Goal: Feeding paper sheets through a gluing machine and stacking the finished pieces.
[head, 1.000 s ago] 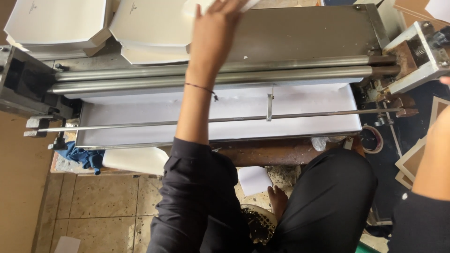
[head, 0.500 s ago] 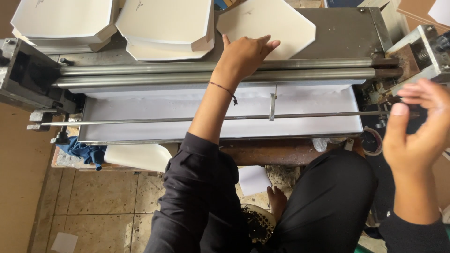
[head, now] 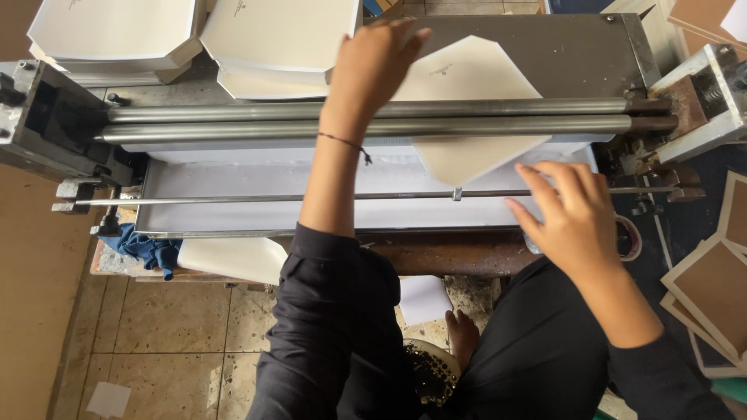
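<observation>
My left hand [head: 375, 68] rests on the left edge of a white octagonal sheet [head: 476, 82] that passes under two metal rollers [head: 498, 117] of a machine; the fingers press down on it. The sheet's lower part [head: 471, 159] sticks out below the rollers over a white tray [head: 233, 190]. My right hand [head: 572, 214] hovers with fingers spread just to the right of that lower part, above a thin metal rod [head: 272, 199], holding nothing.
Two stacks of white sheets [head: 117, 35] [head: 272, 39] lie at the back left. Brown cardboard pieces with white edges [head: 712, 280] sit at the right. A blue cloth [head: 144, 249] hangs below the tray. A tape roll [head: 629, 237] lies near my right hand. Tiled floor below.
My left hand has pulled the white sheet toward me so it now runs under the rollers. My right hand has come in from the right and lowered over the tray.
</observation>
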